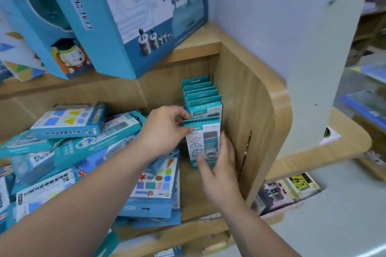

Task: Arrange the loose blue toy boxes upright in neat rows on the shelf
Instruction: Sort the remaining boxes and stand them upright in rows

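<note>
Left hand (167, 129) pinches the upright box's (203, 137) top corner, right hand (218, 162) grips its lower side, standing row (201, 98) just behind.

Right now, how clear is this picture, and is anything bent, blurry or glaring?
Head view: the wide-angle lens bends the shelf wall and the frame edges; the held box is fairly sharp, the pile softer, the far shelves blurred; light is even, with no strong glare or hard shadows.
</note>
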